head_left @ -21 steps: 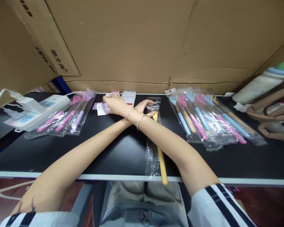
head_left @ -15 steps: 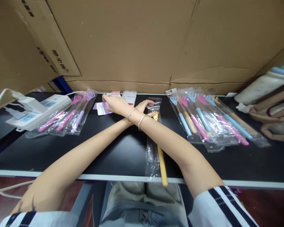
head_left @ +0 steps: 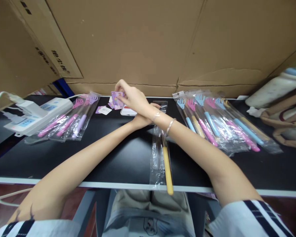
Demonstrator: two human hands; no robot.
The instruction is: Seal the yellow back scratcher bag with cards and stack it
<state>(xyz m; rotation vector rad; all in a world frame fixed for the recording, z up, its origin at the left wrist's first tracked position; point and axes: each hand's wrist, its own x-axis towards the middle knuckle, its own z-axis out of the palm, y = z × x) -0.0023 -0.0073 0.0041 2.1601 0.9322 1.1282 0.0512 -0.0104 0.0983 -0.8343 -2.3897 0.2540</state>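
At far left, a white power strip (head_left: 40, 113) with plugs and cables fitted is placed on a black table (head_left: 123, 161) edged in white. Against it, three back scratchers (head_left: 70, 124), two with pink handles and one with a lilac handle, are laid slantwise in clear bags, claw ends toward the cardboard wall (head_left: 138, 42). Further along, a few loose cards (head_left: 104, 110), white and purple, are scattered. Above the nearest of these, a purple card (head_left: 117, 96) is held raised by the right hand (head_left: 135, 98), pinched between thumb and bent fingers; the right wrist is crossed over the left hand. A phone (head_left: 128, 111) is partly covered beneath the right hand. The left hand (head_left: 142, 121) is set low, at the upper end of a clear bag (head_left: 158, 168); its fingers are largely hidden, and whether anything is gripped by it cannot be told. On that bag a yellow-handled scratcher (head_left: 167, 169) is laid lengthwise, its head concealed by the hands and its handle end projected past the table edge. At right, a row of bagged scratchers (head_left: 211, 124) in blue, pink and tan is fanned out, overlapping. At far right, a pale bottle (head_left: 267, 90) is seen leaning beside brown straps (head_left: 283, 119).
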